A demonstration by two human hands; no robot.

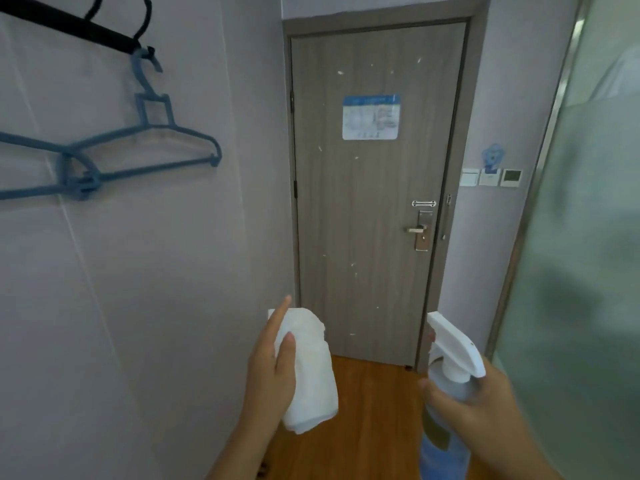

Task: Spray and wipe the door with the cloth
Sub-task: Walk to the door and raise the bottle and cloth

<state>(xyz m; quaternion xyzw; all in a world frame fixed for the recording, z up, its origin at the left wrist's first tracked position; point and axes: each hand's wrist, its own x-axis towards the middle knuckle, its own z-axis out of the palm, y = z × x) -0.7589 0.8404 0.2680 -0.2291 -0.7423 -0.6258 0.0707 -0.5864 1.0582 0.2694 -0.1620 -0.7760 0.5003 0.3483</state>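
A person is standing in a narrow entry, facing the door (374, 188) at the far end, well apart from both hands. The left hand (273, 368) is holding a folded white cloth (308, 368) at the near centre, thumb pressing across its front and forefinger pointing straight up along its left edge. The right hand (464, 400) is gripping the neck of a spray bottle (450, 386) at the near right, its white nozzle aiming toward the lower part of the door; a fingertip seems to be sitting by the trigger, though blur is making that hard to confirm.

The door is closed and is showing pale flecks scattered from top to bottom, so judging by that the spraying is not yet begun. A blue-and-white notice (371, 116) is sitting on the upper panel, and a metal handle (417, 230) with its lock plate is sitting at the right edge.

Risks from here: spraying from this far back is likely sending mist onto the wooden floor (374, 393), leaving it slippery. Wetting the notice could be soaking the paper. Liquid reaching the lock plate, or drifting right onto the wall switches (491, 177), could be getting into them. The cloth is being held rather loosely, so a firm wipe may be pulling it free
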